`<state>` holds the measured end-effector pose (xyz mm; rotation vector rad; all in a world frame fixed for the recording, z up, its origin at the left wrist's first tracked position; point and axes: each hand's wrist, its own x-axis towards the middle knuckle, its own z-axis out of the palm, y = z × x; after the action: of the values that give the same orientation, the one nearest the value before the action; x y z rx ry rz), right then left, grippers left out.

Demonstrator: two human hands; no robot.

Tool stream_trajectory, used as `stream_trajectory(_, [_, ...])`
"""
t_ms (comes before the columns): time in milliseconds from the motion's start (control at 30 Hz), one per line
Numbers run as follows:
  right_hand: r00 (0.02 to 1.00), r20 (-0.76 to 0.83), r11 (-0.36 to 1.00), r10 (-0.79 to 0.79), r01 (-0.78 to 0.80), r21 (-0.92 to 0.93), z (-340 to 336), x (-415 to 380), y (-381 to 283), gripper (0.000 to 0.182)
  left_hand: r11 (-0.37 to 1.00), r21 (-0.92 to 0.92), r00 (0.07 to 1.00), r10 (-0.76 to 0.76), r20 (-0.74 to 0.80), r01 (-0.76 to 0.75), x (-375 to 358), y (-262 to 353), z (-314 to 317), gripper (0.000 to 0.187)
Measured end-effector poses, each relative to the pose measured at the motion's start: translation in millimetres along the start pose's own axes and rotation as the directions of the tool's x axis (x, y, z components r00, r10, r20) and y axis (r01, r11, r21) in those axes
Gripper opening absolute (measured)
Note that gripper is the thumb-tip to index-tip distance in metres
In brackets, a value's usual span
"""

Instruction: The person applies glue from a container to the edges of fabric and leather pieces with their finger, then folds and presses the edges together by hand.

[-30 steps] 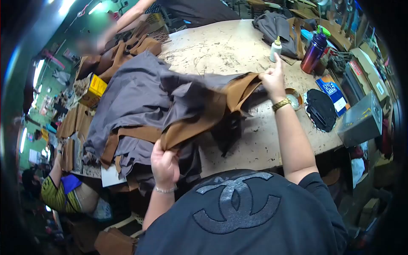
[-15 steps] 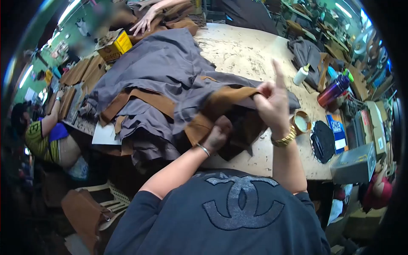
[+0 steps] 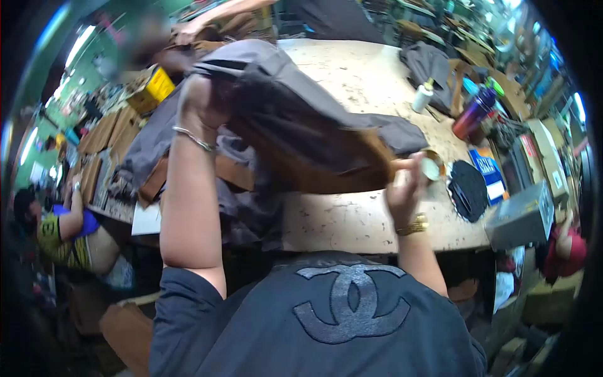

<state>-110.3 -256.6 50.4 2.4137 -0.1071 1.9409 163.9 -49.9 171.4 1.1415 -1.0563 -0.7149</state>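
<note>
A grey fabric piece with brown leather edging (image 3: 301,132) is lifted above the table, stretched between my two hands. My left hand (image 3: 204,103) grips its upper left end, fingers closed and partly hidden by the cloth. At its lower right corner, my right hand (image 3: 403,188) pinches the brown edge; the fingers are a little blurred. More grey cloth with a brown strip (image 3: 235,173) lies beneath on the left. Just beyond my right hand stands a round pot with pale contents (image 3: 431,169).
Right of the pot are a black round item (image 3: 467,191), a metal box (image 3: 520,217), a purple-red bottle (image 3: 474,113) and a white glue bottle (image 3: 423,96). A yellow box (image 3: 151,90) stands back left. Another person's hand (image 3: 185,31) is across the table (image 3: 339,69); one more person is at far left.
My left hand has moved up and to the left, raising the fabric. My right hand has come down, its raised finger now lowered to the brown edge. The view has shifted slightly.
</note>
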Motion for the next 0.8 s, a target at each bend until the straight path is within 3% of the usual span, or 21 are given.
stream_trajectory(33, [0.913, 0.382, 0.937, 0.145, -0.251, 0.243, -9, -6, -17, 0.055, 0.745, -0.653, 0.985, -0.029, 0.173, 0.137, 4, 26, 31, 0.049])
stream_trajectory(67, [0.963, 0.269, 0.956, 0.008, -0.086, 0.279, 0, -15, -31, 0.061, 0.747, -0.66, 0.995, -0.035, 0.088, 0.085, 2, 9, 34, 0.048])
stream_trajectory(100, [0.893, 0.447, 0.889, 0.046, -0.24, 0.389, 2, -36, -40, 0.075, 0.755, -0.655, 0.999, -0.038, -0.009, 0.023, -2, -5, 34, 0.048])
stream_trajectory(133, [0.867, 0.49, 0.755, 0.092, -0.381, 0.534, 0, -26, -44, 0.084, 0.692, -0.72, 0.923, -0.242, -0.3, -0.053, 4, -4, 65, 0.038])
stream_trajectory(167, [0.828, 0.547, 0.575, 0.124, -0.509, 0.64, -5, -15, -45, 0.094, 0.516, -0.855, 0.963, -0.2, -0.179, -0.052, 4, -22, 69, 0.038])
stream_trajectory(233, [0.74, 0.613, 0.266, 0.277, -0.672, 0.691, 4, 20, -20, 0.099, 0.557, -0.829, 0.928, -0.278, -0.248, -0.055, -9, -29, 100, 0.039])
stream_trajectory(267, [0.775, 0.535, 0.211, 0.337, -0.616, 0.759, 19, 38, -14, 0.089, 0.524, -0.852, 0.934, -0.298, -0.196, -0.012, -15, -33, 107, 0.041])
stream_trajectory(300, [0.778, 0.547, 0.248, 0.311, -0.622, 0.743, 29, 62, -7, 0.077, 0.488, -0.873, 0.94, -0.309, -0.142, 0.029, -19, -36, 114, 0.043])
stream_trajectory(333, [0.744, 0.605, 0.15, 0.284, -0.658, 0.738, 41, 84, -12, 0.066, 0.485, -0.873, 0.935, -0.331, -0.128, 0.052, -23, -34, 128, 0.044])
stream_trajectory(367, [0.686, 0.684, -0.117, 0.247, -0.68, 0.724, 64, 91, -17, 0.063, 0.484, -0.872, 0.929, -0.351, -0.116, 0.074, -28, -30, 142, 0.044])
stream_trajectory(400, [0.596, 0.787, -0.122, 0.162, -0.779, 0.615, 81, 93, -21, 0.063, 0.549, -0.829, 0.917, -0.377, -0.127, 0.11, -34, -40, 145, 0.045])
stream_trajectory(433, [0.588, 0.802, 0.127, 0.105, -0.808, 0.575, 98, 97, -30, 0.067, 0.579, -0.802, 0.861, -0.474, -0.184, 0.147, -38, -36, 154, 0.045])
stream_trajectory(500, [0.431, 0.903, 0.246, 0.0, -0.875, 0.417, 97, 99, -48, 0.069, 0.537, -0.837, 0.894, -0.421, -0.155, 0.108, -53, -41, 158, 0.045])
stream_trajectory(533, [0.432, 0.902, 0.252, -0.022, -0.87, 0.423, 103, 99, -51, 0.069, 0.558, -0.827, 0.866, -0.446, -0.226, 0.072, -66, -38, 162, 0.046])
stream_trajectory(567, [0.51, 0.856, 0.257, 0.082, -0.841, 0.477, 109, 98, -53, 0.071, 0.578, -0.815, 0.831, -0.47, -0.297, 0.035, -76, -34, 167, 0.047])
stream_trajectory(600, [0.573, 0.798, 0.261, 0.187, -0.812, 0.522, 112, 95, -56, 0.073, 0.509, -0.861, 0.864, -0.434, -0.254, 0.002, -83, -39, 165, 0.05])
stream_trajectory(633, [0.586, 0.761, 0.156, 0.279, -0.809, 0.567, 120, 99, -52, 0.072, 0.36, -0.933, 0.947, -0.301, -0.116, 0.0, -92, -41, 162, 0.056])
stream_trajectory(700, [0.72, 0.5, 0.299, 0.482, -0.671, 0.679, 140, 119, -44, 0.075, 0.464, -0.885, 0.922, -0.331, -0.199, -0.024, -91, -33, 161, 0.064])
stream_trajectory(733, [0.761, 0.361, 0.279, 0.539, -0.565, 0.776, 147, 137, -44, 0.071, 0.556, -0.828, 0.929, -0.261, -0.261, -0.077, -80, -19, 161, 0.064])
stream_trajectory(767, [0.776, 0.211, 0.273, 0.594, -0.441, 0.855, 151, 159, -45, 0.067, 0.638, -0.705, 0.908, -0.02, -0.418, -0.31, -56, -8, 163, 0.056])
stream_trajectory(800, [0.763, 0.147, 0.317, 0.63, -0.425, 0.848, 149, 180, -45, 0.063, 0.831, -0.459, 0.86, 0.042, -0.509, -0.313, -48, -1, 147, 0.044])
